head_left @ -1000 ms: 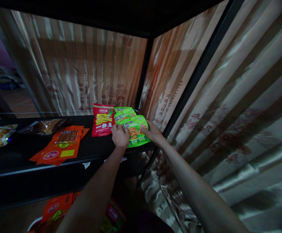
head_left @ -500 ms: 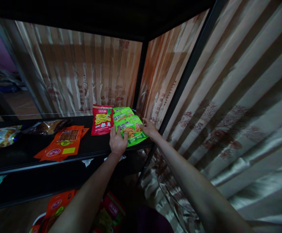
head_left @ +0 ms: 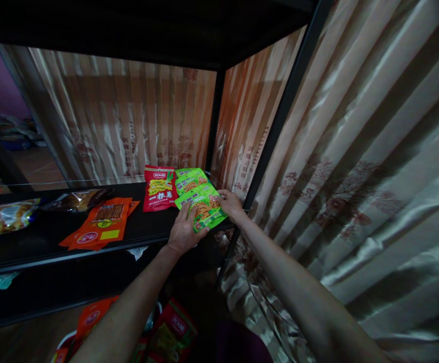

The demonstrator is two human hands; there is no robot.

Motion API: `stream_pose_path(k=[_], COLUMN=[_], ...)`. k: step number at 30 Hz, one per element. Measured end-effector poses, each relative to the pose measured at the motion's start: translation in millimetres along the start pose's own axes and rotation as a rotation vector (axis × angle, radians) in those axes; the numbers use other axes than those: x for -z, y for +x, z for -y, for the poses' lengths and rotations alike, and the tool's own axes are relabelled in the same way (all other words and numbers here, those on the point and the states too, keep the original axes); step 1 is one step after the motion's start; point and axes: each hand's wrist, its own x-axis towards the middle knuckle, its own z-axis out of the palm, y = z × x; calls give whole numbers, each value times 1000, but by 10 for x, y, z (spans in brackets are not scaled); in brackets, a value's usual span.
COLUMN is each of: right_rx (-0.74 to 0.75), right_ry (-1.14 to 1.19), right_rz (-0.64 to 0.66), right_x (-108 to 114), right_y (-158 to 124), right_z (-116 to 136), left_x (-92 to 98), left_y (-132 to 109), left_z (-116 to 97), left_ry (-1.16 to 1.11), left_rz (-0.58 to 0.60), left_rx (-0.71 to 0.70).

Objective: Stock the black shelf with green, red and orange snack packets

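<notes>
Several bright green snack packets (head_left: 206, 207) lie overlapped in a row near the corner of a black shelf. My left hand (head_left: 185, 231) grips the left lower edge of the front packet, with its fingers along the side and its thumb by the bottom corner. On the opposite side, my right hand (head_left: 230, 203) pinches that packet's right edge; its thumb is partly hidden. Directly left of the green row, a red snack packet (head_left: 160, 189) lies face up, touching or nearly touching it.
Orange snack packets (head_left: 108, 222) are fanned on the shelf (head_left: 149, 227), with a dark brown packet (head_left: 77, 200) and a clear snack bag (head_left: 5, 218) farther left. A shelf post (head_left: 272, 136) and curtain (head_left: 355, 166) border the right. Below are more red packets (head_left: 174, 330).
My left hand has slid down to the front packet's lower left edge. The front packet has shifted slightly left and toward me. My right hand has closed in on its right edge.
</notes>
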Motion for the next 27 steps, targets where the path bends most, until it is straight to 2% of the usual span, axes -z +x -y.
stream_pose_path(k=[5, 12, 21, 27], right_rx=[-8, -25, -101, -72], right_ry=[113, 126, 234, 318], right_rz=[-62, -88, -109, -170], right_x=[22, -1, 38, -24], right_y=[14, 95, -273, -419], right_z=[72, 78, 101, 76], left_x=[5, 8, -53, -33], left_y=[99, 265, 242, 260], left_z=[-4, -34, 38, 39], left_ry=[-27, -34, -24, -53], left_rz=[-9, 132, 133, 178], left_rx=[-32, 100, 83, 111])
